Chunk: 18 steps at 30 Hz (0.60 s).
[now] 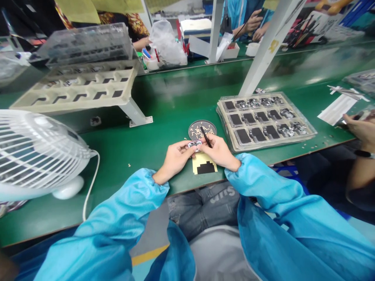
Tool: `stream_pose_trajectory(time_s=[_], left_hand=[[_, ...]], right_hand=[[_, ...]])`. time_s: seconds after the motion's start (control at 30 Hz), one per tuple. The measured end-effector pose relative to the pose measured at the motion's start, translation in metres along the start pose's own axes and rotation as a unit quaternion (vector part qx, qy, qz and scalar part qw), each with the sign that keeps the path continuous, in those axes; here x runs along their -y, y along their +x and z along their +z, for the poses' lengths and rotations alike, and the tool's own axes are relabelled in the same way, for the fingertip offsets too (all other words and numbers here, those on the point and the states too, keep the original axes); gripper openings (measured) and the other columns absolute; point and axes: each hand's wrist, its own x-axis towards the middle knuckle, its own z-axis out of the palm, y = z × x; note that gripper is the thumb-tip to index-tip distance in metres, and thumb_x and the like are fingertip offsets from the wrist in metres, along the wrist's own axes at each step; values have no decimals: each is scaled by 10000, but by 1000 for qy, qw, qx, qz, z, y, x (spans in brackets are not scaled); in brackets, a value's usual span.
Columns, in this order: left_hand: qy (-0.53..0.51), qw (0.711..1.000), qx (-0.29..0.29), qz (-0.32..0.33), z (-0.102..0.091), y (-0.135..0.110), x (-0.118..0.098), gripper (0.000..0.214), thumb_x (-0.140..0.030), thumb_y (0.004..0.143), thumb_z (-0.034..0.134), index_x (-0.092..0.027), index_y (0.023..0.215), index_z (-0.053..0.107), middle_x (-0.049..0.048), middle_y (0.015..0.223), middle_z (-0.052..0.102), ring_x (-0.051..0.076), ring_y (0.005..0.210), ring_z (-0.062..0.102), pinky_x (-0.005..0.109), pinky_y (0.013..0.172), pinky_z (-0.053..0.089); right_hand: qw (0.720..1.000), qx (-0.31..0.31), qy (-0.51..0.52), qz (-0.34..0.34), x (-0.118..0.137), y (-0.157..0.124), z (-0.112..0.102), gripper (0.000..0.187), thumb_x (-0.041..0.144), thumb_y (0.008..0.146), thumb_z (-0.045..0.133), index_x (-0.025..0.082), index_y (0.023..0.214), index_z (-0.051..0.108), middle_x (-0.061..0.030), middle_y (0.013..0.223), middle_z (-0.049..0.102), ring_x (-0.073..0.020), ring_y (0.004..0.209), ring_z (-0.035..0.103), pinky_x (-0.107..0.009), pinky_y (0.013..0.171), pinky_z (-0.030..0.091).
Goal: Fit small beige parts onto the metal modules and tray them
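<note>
Between my two hands is a small silvery part with a dark middle [194, 145], too small to name. My left hand [175, 158] pinches it from the left side. My right hand [218, 151] touches its right side with the fingertips and also holds a slim black pen-like tool [205, 136], tilted with its upper end to the left. Just behind my fingers lies a round grey perforated dish [216, 128] strewn with tiny tan pieces. Below my hands a yellow sheet with black strips [206, 168] lies on the green table.
A compartment tray of small metal parts [265, 121] lies to the right, near a slanted white post [271, 43]. At left stand a white fan [41, 152] and a raised cream tray [79, 103]. A co-worker's hand [361, 127] is at far right; another person's hands [254, 25] are across the table.
</note>
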Motion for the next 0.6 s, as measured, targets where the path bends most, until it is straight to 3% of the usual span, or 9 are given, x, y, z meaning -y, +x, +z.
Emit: stream_pose_trajectory(time_s=[0.3,0.43,0.6], left_hand=[[-16,999,-29,23,3,4,10,477,-526,756,870,-121,976,749,41,732,711,162,623,668,281,619,573],[-9,999,-10,29,-2,11,16,483,-492,775,858,-119,1063,751,75,853,760,177,672,712,306,664,620],[46,997,-11,63,-7,10,15,364,-389,850,778,-145,1118,746,71,903,772,174,699,718,276,605,603]], right_hand=[[999,-8,-24,-27,-8,3,2,274,419,791,751,187,837,613,-14,813,658,-170,754,597,-318,725,485],[995,4,-88,-48,-7,4,-5,261,424,838,741,178,841,653,-19,818,679,-175,758,609,-316,704,493],[971,-6,-164,-174,4,3,-16,265,381,888,760,203,1079,719,-60,1043,743,-226,966,682,-373,873,553]])
